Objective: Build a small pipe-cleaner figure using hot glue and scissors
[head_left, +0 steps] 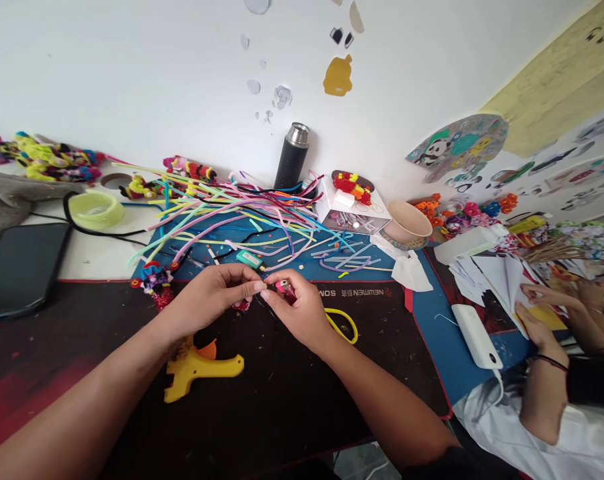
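Over the black mat point(302, 413), my left hand point(217, 293) and my right hand point(299, 310) meet at their fingertips. Both hands pinch something too small to make out between thumb and forefinger. Pink and red shows under the fingers of my right hand, mostly hidden by them. Just left of my left hand lies a small figure point(155, 280) with a blue top and a red, glittery base. A yellow glue gun point(202, 367) rests on the mat below my left hand. To the right of my right hand is a yellow loop point(349, 325).
Many coloured pipe cleaners point(242, 207) are heaped behind my hands. A black thermos point(292, 157), a white box point(355, 210) and a bowl point(407, 225) stand near the wall. At left lies a phone point(25, 267). Another person's hands hold papers by a white power bank point(476, 337).
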Demonstrator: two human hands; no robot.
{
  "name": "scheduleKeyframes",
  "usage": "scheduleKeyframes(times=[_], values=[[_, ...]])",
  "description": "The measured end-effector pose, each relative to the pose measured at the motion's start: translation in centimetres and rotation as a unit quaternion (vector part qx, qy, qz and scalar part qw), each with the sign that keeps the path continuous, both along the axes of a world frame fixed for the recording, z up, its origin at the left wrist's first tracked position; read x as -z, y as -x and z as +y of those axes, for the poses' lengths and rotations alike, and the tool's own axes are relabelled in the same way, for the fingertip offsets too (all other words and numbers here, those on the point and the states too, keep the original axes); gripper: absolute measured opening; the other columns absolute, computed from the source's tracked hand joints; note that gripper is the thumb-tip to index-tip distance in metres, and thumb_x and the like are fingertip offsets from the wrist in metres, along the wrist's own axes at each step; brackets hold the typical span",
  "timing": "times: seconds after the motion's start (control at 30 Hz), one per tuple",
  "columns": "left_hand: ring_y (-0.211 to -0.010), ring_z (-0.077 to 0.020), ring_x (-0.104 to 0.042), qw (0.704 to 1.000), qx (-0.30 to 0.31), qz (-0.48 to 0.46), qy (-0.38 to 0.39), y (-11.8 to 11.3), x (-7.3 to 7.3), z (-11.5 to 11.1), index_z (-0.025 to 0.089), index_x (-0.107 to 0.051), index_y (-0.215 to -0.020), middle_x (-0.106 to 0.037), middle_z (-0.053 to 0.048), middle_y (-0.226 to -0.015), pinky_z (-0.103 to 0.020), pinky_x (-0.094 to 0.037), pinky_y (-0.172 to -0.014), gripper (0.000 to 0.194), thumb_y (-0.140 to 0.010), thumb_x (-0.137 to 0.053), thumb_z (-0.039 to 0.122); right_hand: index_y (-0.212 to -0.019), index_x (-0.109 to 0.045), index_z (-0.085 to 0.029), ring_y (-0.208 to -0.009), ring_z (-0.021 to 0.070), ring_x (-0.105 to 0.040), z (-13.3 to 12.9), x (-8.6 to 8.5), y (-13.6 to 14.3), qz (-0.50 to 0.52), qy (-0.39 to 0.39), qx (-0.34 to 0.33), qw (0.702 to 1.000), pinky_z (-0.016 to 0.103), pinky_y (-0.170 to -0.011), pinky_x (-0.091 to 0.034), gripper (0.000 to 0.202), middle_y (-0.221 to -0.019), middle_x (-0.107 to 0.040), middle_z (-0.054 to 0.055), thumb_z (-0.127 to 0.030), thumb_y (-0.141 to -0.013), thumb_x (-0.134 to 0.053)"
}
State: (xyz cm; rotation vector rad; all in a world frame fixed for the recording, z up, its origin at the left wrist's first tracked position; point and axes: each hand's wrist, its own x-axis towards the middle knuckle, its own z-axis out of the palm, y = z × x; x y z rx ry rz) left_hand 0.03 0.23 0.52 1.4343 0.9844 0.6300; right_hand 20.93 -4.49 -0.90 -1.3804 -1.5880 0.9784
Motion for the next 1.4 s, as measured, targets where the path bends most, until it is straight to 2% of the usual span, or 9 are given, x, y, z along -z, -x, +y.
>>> scheduleKeyframes(times=[0.2,0.3,0.47,0.57,0.73,0.93,1.13,1.4], values=[[-0.070,-0.0181,-0.059,0.999,0.018,0.030,-0.009,-0.1,0.3,-0.1,0.020,-0.082,-0.095,-0.070,-0.001,-0.076,-0.027,-0.046,-0.065,0.055,-0.089,-0.075,0.075,-0.102,-0.075,-0.024,-0.076,0.0197,-0.069,-0.2,0.0,-0.2,0.006,0.000,0.003,1.000,0.032,-0.075,-0.054,0.021,-0.095,-0.080,0.004,-0.044,-0.094,-0.073],[-0.075,-0.0194,-0.064,0.998,-0.005,0.054,-0.024,0.1,0.6,-0.1,0.022,-0.083,-0.100,-0.076,-0.003,-0.085,-0.028,-0.049,-0.068,0.053,-0.092,-0.073,0.073,-0.101,-0.075,-0.024,-0.083,0.0218,-0.071,-0.2,-0.2,-1.0,0.003,0.006,0.017,1.000,0.033,-0.078,-0.055,0.021,-0.099,-0.081,0.006,-0.044,-0.095,-0.072],[-0.074,-0.0196,-0.064,0.995,-0.046,0.069,-0.059,0.1,0.1,-0.4,0.023,-0.080,-0.096,-0.075,-0.001,-0.081,-0.028,-0.049,-0.069,0.049,-0.095,-0.071,0.071,-0.099,-0.075,-0.024,-0.082,0.0232,-0.069,0.0,0.0,-4.3,-0.063,0.034,0.067,0.995,0.033,-0.077,-0.054,0.025,-0.095,-0.080,0.005,-0.048,-0.095,-0.069],[-0.075,-0.0205,-0.066,0.994,-0.042,0.072,-0.076,-0.2,0.0,-0.7,0.024,-0.080,-0.093,-0.076,-0.002,-0.082,-0.029,-0.051,-0.070,0.047,-0.097,-0.069,0.069,-0.098,-0.075,-0.024,-0.076,0.0230,-0.067,0.3,0.7,-6.9,-0.113,0.041,0.103,0.987,0.032,-0.072,-0.050,0.027,-0.086,-0.077,0.004,-0.050,-0.096,-0.066],[-0.074,-0.0212,-0.069,0.992,-0.025,0.093,-0.077,-0.4,0.5,-0.9,0.025,-0.081,-0.098,-0.080,-0.003,-0.089,-0.029,-0.053,-0.068,0.045,-0.097,-0.069,0.068,-0.107,-0.078,-0.024,-0.070,0.0228,-0.067,1.4,2.1,-9.4,-0.218,0.041,0.107,0.969,0.032,-0.070,-0.046,0.026,-0.081,-0.076,0.002,-0.047,-0.101,-0.066],[-0.079,-0.0233,-0.071,0.992,-0.049,0.098,-0.060,-0.3,0.1,-0.7,0.023,-0.080,-0.094,-0.080,-0.004,-0.091,-0.030,-0.056,-0.071,0.050,-0.094,-0.069,0.073,-0.114,-0.079,-0.028,-0.089,0.0264,-0.077,3.2,3.0,-8.9,-0.310,0.026,0.084,0.947,0.032,-0.076,-0.048,0.018,-0.100,-0.085,0.005,-0.036,-0.105,-0.066],[-0.075,-0.0220,-0.068,0.989,-0.039,0.119,-0.074,-0.3,-0.6,-1.0,0.023,-0.080,-0.093,-0.077,-0.003,-0.085,-0.029,-0.052,-0.069,0.052,-0.095,-0.065,0.073,-0.118,-0.079,-0.029,-0.092,0.0285,-0.079,4.2,2.7,-8.5,-0.365,0.037,0.079,0.927,0.033,-0.076,-0.048,0.017,-0.101,-0.086,0.005,-0.034,-0.107,-0.067],[-0.070,-0.0224,-0.067,0.988,-0.032,0.131,-0.080,-0.6,-1.0,-1.1,0.025,-0.081,-0.088,-0.077,-0.003,-0.078,-0.030,-0.051,-0.067,0.051,-0.094,-0.064,0.072,-0.123,-0.080,-0.028,-0.093,0.0292,-0.080,4.1,2.6,-8.3,-0.399,0.044,0.063,0.914,0.033,-0.076,-0.048,0.021,-0.102,-0.087,0.007,-0.032,-0.108,-0.065]])
